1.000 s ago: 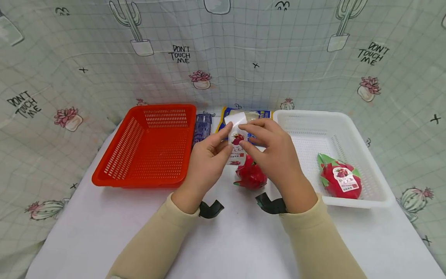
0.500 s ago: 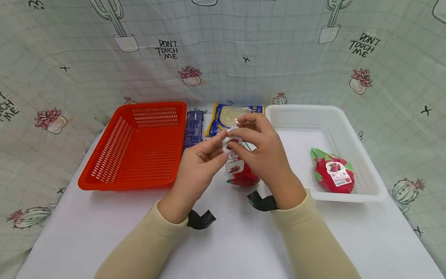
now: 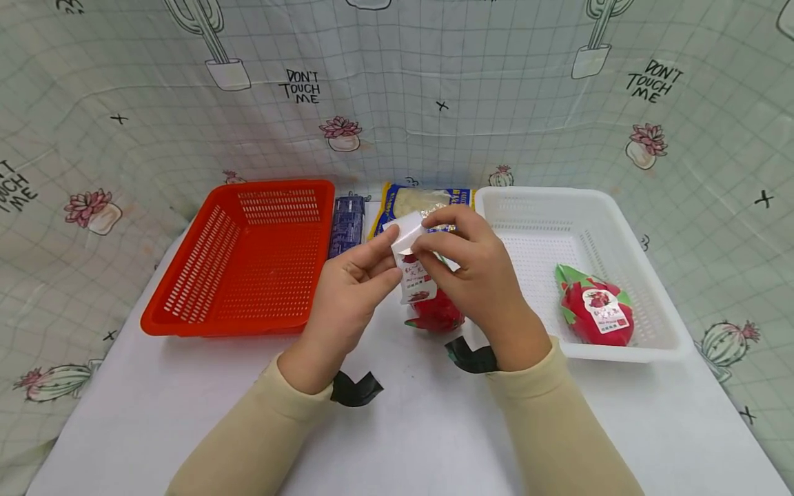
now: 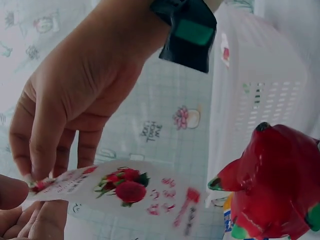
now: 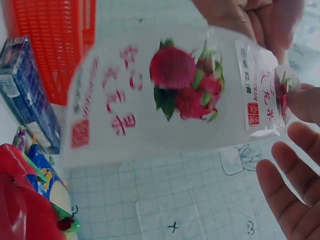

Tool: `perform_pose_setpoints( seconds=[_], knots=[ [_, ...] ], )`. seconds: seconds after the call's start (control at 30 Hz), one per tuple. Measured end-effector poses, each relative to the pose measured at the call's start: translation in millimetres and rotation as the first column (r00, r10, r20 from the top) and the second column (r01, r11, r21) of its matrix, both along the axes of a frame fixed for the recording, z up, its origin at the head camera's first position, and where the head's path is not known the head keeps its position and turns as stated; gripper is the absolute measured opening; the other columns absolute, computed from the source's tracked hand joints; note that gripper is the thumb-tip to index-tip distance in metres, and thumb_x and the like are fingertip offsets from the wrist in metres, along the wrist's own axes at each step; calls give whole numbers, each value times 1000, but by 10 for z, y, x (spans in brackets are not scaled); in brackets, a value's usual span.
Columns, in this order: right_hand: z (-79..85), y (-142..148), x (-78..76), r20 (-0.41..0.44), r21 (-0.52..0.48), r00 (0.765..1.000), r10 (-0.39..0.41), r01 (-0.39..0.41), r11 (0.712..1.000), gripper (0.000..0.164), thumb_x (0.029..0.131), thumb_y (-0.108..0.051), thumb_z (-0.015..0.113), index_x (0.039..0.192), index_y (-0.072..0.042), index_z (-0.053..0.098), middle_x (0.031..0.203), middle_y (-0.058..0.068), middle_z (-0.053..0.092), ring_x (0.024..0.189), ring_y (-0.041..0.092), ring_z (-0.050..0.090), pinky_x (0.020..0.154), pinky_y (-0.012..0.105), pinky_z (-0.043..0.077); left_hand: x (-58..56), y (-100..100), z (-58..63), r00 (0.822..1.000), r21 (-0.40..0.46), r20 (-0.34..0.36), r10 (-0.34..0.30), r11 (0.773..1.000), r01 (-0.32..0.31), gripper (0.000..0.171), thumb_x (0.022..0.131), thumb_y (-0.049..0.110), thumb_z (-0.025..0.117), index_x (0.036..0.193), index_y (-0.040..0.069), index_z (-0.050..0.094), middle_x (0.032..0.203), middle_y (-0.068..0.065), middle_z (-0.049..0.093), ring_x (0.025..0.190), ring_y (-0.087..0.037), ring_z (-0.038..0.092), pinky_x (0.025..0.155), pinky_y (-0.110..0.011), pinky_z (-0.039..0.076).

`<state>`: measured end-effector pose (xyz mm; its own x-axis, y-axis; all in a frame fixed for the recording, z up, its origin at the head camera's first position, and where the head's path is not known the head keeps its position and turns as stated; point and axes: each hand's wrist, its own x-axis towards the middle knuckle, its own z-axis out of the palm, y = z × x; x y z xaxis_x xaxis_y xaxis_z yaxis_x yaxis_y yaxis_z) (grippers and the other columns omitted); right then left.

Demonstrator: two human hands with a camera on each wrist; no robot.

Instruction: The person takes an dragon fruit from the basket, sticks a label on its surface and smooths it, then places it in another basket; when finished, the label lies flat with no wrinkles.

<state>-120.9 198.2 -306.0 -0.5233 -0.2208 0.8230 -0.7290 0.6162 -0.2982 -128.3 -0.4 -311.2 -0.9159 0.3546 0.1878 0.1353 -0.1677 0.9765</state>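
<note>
A glossy strip of dragon fruit stickers (image 3: 418,281) is held between the two hands above the table, its upper part bent back to a plain white side. The left hand (image 3: 347,296) pinches its left edge between thumb and fingers. Thumb and index finger of the right hand (image 3: 480,269) pinch the bent part. In the right wrist view, the strip (image 5: 115,100) carries printed fruit and red characters; the right thumb (image 5: 305,106) lies at its far end. Below the strip sits a red dragon fruit (image 3: 437,313), partly hidden by strip and hand; it shows large in the left wrist view.
A red basket (image 3: 238,327) stands at left, a white basket (image 3: 666,313) at right. A dragon fruit (image 3: 592,313) with a sticker lies in the white one. Behind the hands lie a dark blue package (image 3: 347,224) and a blue and yellow bag (image 3: 428,196).
The strip's upper part, curled down half a second ago, now bends back with its white side showing. Both hands stay on the strip. The head view has shifted slightly since a second ago.
</note>
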Motion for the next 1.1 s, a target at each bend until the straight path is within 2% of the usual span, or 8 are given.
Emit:
perform_pose_setpoints(
  seconds=[0.27, 0.47, 0.67, 0.83, 0.93, 1.0, 1.03, 1.1],
  knots=[
    [47, 25, 54, 33, 8, 999, 18, -19, 1000, 9, 91, 2, 81, 96, -5, 80, 102, 11, 78, 104, 25, 71, 106, 22, 52, -49, -33, 7, 999, 1, -7, 53, 999, -53, 53, 101, -2, 64, 153, 4, 55, 148, -17, 65, 98, -4, 75, 94, -29, 63],
    [79, 35, 119, 72, 9, 994, 82, -82, 997, 16, 88, 7, 81, 98, -6, 79, 97, 7, 77, 95, 19, 71, 93, 14, 55, -89, -48, 2, 988, 43, 26, 150, 988, -151, 53, 100, 0, 68, 152, 7, 58, 148, -13, 65, 103, -12, 76, 91, -33, 64],
    [126, 15, 157, 69, 14, 984, 164, -165, 986, 20, 86, 11, 81, 98, -5, 79, 94, 6, 76, 89, 17, 69, 84, 15, 56, -162, -84, 2, 947, 53, 25, 320, 946, -321, 50, 98, 6, 74, 147, 17, 66, 132, -8, 72, 105, -21, 77, 87, -33, 65],
    [166, 44, 171, 65, -18, 984, 165, -164, 986, 17, 88, 11, 78, 97, -3, 79, 95, 9, 76, 93, 18, 70, 90, 16, 56, -238, -91, -23, 925, -31, -7, 380, 924, -380, 51, 98, 9, 74, 147, 20, 66, 127, -7, 71, 77, -16, 66, 84, -29, 66],
    [201, 115, 196, 66, -73, 988, 140, -136, 988, 16, 88, 12, 77, 96, -2, 79, 96, 11, 77, 95, 19, 70, 92, 17, 57, -307, -88, -64, 930, -196, -33, 366, 910, -365, 50, 98, 12, 73, 147, 19, 66, 132, -6, 72, 74, -15, 67, 75, -22, 63],
    [227, 176, 211, 78, -112, 989, 123, -114, 987, 14, 89, 12, 76, 96, -1, 78, 96, 12, 77, 94, 17, 69, 90, 17, 57, -355, -84, -100, 954, -389, -54, 295, 874, -292, 49, 99, 14, 70, 147, 20, 66, 137, -6, 72, 80, -17, 73, 68, -22, 59],
    [239, 204, 216, 85, -125, 990, 111, -100, 987, 14, 89, 12, 76, 96, 0, 78, 96, 12, 77, 93, 16, 68, 88, 17, 57, -374, -78, -122, 969, -500, -65, 239, 832, -239, 49, 100, 16, 69, 148, 20, 65, 138, -6, 72, 84, -18, 75, 67, -24, 58],
    [256, 254, 219, 107, -136, 991, 84, -69, 988, 14, 89, 13, 76, 96, 1, 77, 95, 12, 76, 91, 13, 67, 85, 17, 57, -405, -60, -177, 991, -694, -80, 103, 708, -129, 47, 101, 18, 67, 148, 18, 65, 140, -7, 71, 86, -21, 76, 66, -31, 56]
  ],
)
